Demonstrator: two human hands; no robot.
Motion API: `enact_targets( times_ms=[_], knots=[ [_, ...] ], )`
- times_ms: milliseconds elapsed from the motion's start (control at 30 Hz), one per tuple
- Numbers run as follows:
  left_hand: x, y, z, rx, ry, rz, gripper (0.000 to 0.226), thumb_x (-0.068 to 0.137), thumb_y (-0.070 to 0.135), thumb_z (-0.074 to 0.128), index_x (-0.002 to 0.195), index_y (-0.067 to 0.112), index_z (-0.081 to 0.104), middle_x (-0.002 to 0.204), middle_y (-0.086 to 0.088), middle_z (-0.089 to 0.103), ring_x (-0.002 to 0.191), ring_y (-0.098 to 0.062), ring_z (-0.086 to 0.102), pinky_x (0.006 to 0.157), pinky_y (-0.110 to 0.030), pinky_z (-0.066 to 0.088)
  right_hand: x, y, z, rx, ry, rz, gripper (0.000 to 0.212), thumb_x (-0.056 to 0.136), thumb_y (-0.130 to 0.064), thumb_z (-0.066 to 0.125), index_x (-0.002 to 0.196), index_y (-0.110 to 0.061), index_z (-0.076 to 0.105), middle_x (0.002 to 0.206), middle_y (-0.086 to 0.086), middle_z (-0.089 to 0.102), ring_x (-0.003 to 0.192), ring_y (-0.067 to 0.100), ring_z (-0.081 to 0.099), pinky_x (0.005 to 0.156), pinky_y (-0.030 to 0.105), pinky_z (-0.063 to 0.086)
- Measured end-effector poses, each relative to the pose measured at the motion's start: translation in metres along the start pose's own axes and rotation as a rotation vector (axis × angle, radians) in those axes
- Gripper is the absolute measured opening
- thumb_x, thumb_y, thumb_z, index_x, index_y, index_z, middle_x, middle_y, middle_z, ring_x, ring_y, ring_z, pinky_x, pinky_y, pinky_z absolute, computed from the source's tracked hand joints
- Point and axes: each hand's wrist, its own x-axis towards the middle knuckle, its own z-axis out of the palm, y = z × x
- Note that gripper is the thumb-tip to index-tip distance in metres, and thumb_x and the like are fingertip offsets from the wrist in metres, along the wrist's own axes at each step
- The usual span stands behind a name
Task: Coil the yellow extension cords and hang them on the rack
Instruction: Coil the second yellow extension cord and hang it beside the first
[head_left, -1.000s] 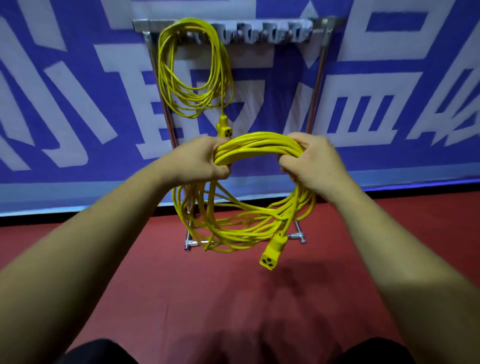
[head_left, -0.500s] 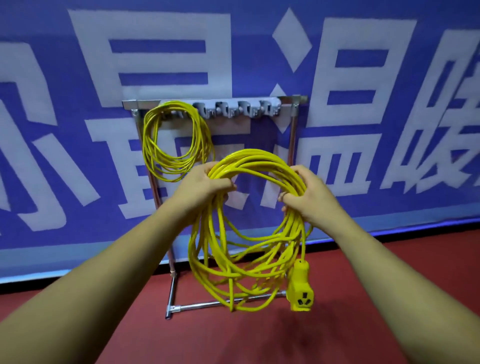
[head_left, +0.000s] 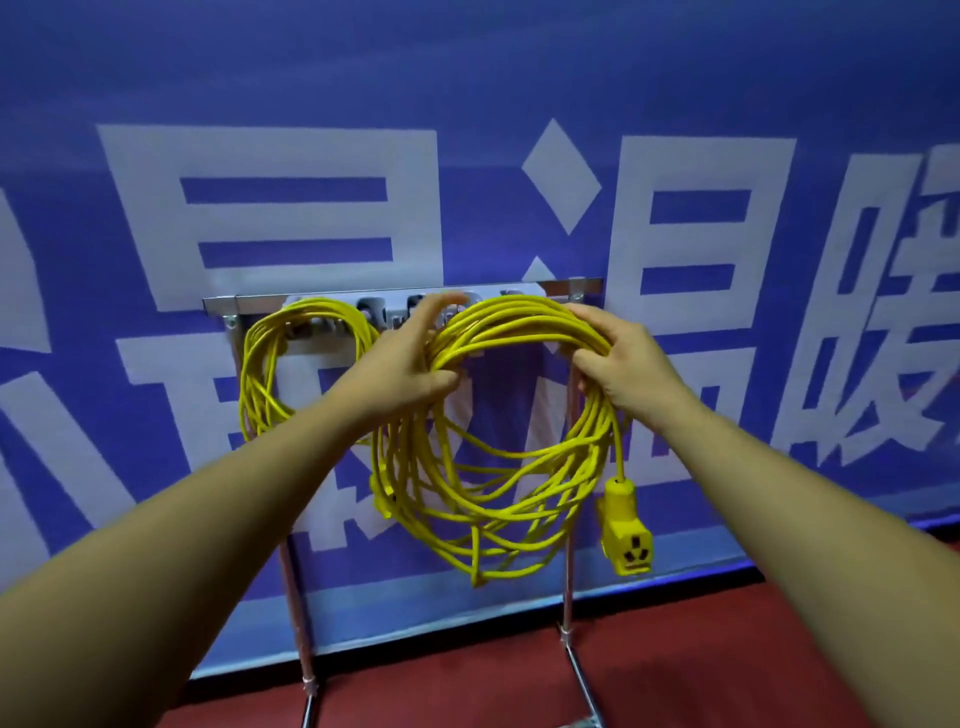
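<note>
A coiled yellow extension cord (head_left: 498, 488) hangs between my hands, its top loops level with the rack's hook bar (head_left: 249, 302). My left hand (head_left: 410, 358) grips the coil's left side, fingers reaching toward the hooks. My right hand (head_left: 618, 358) grips the coil's right side. The cord's yellow socket end (head_left: 626, 535) dangles below my right hand. A second coiled yellow cord (head_left: 270, 374) hangs on the rack's left hooks, partly hidden by my left forearm.
The metal rack stands on two legs (head_left: 569, 597) with feet on the red floor (head_left: 701, 665). Directly behind it is a blue banner wall (head_left: 519, 78) with large white characters. Grey hooks (head_left: 371, 306) show between the two coils.
Both hands have lifted the coil up and forward, from below the rack bar to level with its hooks. The view has moved closer to the rack.
</note>
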Motion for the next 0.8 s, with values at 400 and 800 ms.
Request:
enact_targets(
  times_ms=[400,800],
  knots=[
    [0.126,-0.084,0.019,0.373,0.082,0.094,0.037,0.084,0.015,0.067,0.117,0.012,0.052,0.097,-0.012,0.064,0.085,-0.032,0.059,0.07,-0.041,0.047,0.129,0.089,0.022,-0.295,-0.028,-0.146,0.04,0.087,-0.006,0.054,0.122,-0.024,0.063,0.092,0.005,0.062,0.078,0.015,0.057,0.07,0.025,0.043],
    [0.147,-0.152,0.04,0.425,0.214,-0.002,0.048,0.089,0.025,0.064,0.134,0.023,0.046,0.112,-0.017,0.05,0.1,-0.037,0.055,0.084,-0.039,0.044,0.177,0.129,0.082,-0.552,0.005,-0.102,0.031,0.093,-0.015,0.05,0.12,-0.028,0.058,0.103,0.007,0.046,0.084,0.026,0.052,0.073,0.034,0.047]
  ],
)
